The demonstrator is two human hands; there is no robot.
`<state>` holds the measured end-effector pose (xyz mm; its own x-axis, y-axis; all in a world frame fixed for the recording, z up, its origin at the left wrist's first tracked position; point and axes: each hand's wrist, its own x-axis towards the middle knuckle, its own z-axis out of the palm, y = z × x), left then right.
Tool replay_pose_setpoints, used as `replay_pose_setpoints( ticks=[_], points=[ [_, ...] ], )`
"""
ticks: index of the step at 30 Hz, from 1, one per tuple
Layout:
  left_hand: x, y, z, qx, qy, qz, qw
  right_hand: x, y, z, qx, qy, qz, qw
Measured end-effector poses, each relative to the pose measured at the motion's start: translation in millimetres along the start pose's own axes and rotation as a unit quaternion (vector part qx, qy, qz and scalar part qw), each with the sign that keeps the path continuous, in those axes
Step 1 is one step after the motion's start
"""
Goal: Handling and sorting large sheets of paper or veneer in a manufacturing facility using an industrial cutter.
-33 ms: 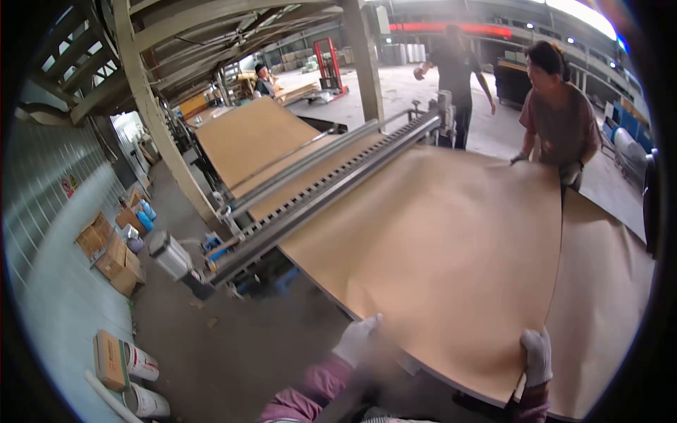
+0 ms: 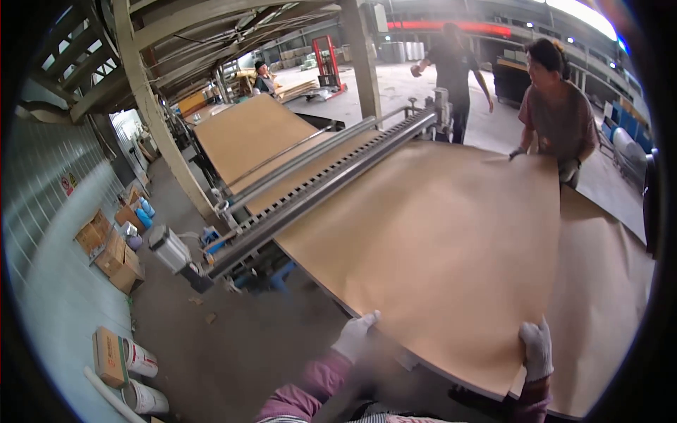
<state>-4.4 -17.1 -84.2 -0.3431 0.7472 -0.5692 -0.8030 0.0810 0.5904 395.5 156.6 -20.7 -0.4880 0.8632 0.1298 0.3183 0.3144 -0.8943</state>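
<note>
A large tan sheet (image 2: 437,247), paper-like with soft ripples, stretches from a long roller machine (image 2: 331,187) toward me. My left hand (image 2: 356,337), in a white glove, grips its left edge, thumb on top and fingers hidden beneath. At the near right corner my right hand (image 2: 537,349), also gloved, is closed around the right edge. Across the sheet a co-worker (image 2: 557,113) in dark gloves holds the far right corner. Another tan sheet (image 2: 599,282) lies lower, to the right of the held one.
Beyond the rollers lies a tan board (image 2: 257,134). A motor (image 2: 169,247) sticks out at the machine's near end. Cardboard boxes (image 2: 120,261) and white buckets (image 2: 144,396) stand along the left wall. Another person (image 2: 455,77) stands behind, near a post (image 2: 365,70); a red lift (image 2: 326,63) is farther back.
The held sheet and the co-worker's hands sit slightly higher in the picture, and the whole view has shifted a little. Both my hands keep their grip on the sheet.
</note>
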Motion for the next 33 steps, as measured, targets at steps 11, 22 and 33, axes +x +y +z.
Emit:
replay_pose_setpoints(
  ticks=[11,22,33],
  points=[
    [-65.1,-61.8,78.9,0.039,0.000,-0.134,0.990,-43.5,-112.8,-52.2,0.396,0.122,0.076,0.907],
    [-17.0,-181.1,73.4,0.252,-0.241,-0.043,0.936,-126.1,-137.7,73.2,-0.075,-0.033,-0.146,0.986],
    [-104.2,-101.4,121.2,0.010,-0.256,-0.183,0.949,-127.7,-57.1,25.7,0.141,0.207,0.173,0.953]
  ],
)
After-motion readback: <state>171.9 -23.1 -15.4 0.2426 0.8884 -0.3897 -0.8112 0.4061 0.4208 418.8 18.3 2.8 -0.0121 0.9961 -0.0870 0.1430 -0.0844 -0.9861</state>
